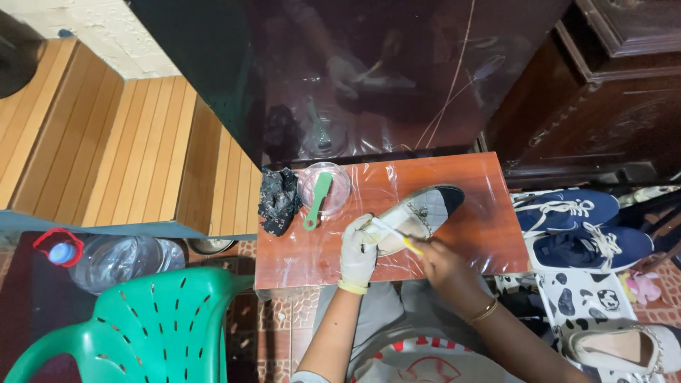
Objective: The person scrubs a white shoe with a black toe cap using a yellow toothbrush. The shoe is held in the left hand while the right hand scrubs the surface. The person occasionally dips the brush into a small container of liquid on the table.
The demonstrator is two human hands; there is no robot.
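On the plastic-covered reddish tabletop [468,213], a grey-and-cream slip-on shoe [418,213] with a black toe lies at the centre. The gloved left hand [357,252] closes its grip on the shoe's heel, and the bare right hand [440,264] pinches a thin yellow-handled brush [394,234] over it. Left of the shoe stand a clear round bowl [325,186] holding a green brush [317,201] and a crumpled black cloth [278,200].

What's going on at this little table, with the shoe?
A person steadies a pale slip-on shoe with a dark toe in the gloved left hand, while the bare right hand works a small toothbrush on it. A green brush rests in a clear bowl beside a black cloth on the plastic-covered table.
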